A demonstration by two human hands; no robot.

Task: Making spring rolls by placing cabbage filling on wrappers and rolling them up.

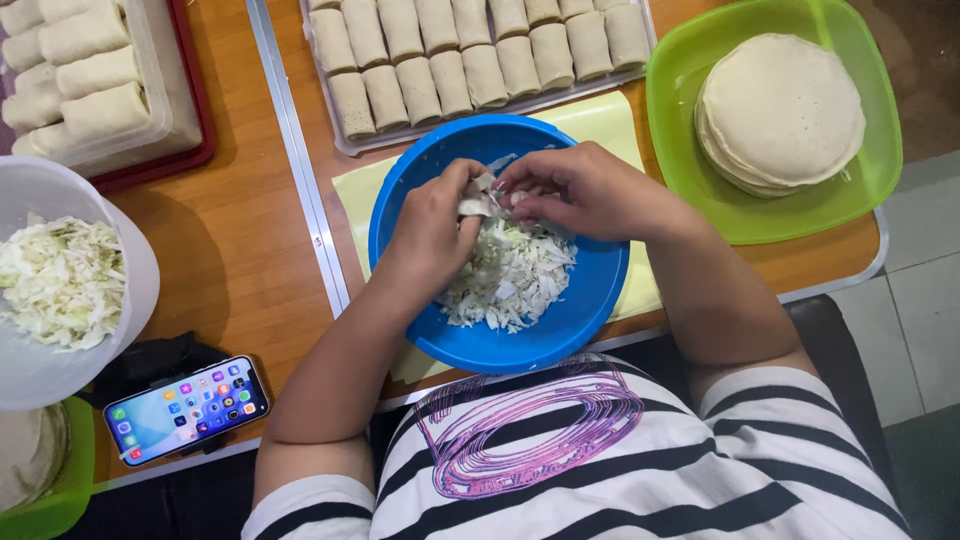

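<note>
Centre frame: left hand point(432, 228) and right hand point(580, 190) pinched narrow on a pale wrapper point(483, 200) over the blue bowl point(590, 290), catching loose cabbage point(515, 275). Rolls tray point(345, 140) above, green plate point(680, 90) upper right, within reach.

Head camera, looking straight down, close

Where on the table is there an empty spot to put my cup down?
Bare wood shows between the white tub of cabbage and the metal table edge, above the phone. The other table is crowded: blue bowl under both hands, roll tray behind, green tray of wrappers beside.
</note>
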